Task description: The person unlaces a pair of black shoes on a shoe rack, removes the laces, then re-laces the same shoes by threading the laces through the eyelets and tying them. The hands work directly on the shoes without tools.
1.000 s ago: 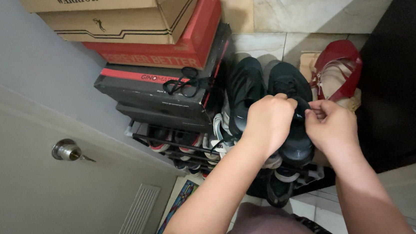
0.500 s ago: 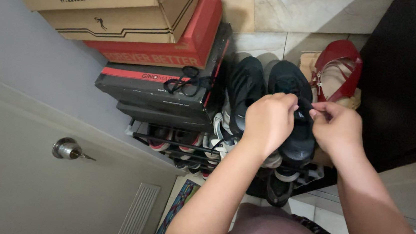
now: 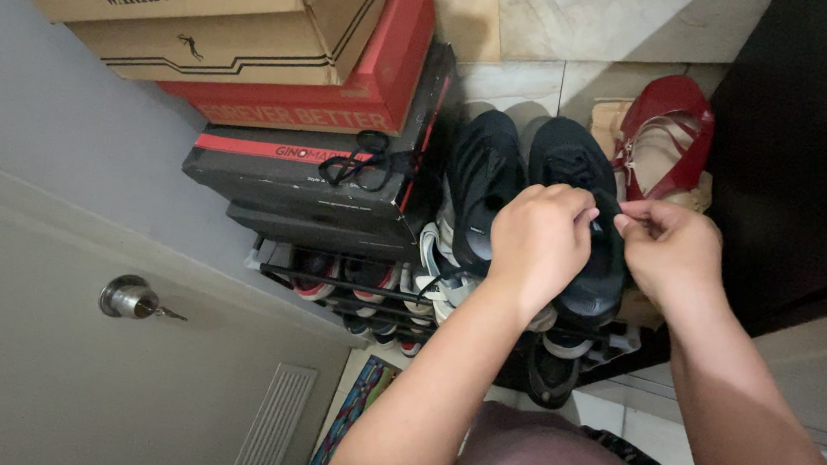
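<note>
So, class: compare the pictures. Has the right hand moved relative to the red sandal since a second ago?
No. The right hand sits just below and left of the red sandal, pinching at the black shoe as before.

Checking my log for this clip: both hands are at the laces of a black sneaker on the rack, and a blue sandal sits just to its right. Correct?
Not quite. The head view shows the sandal is red, not blue. The rest holds: left hand and right hand meet over the black sneaker on the rack.

We see both forearms reaching forward. Our left hand [image 3: 540, 239] is curled into a loose fist, and our right hand [image 3: 669, 247] pinches with thumb and fingers, fingertips nearly meeting.
</note>
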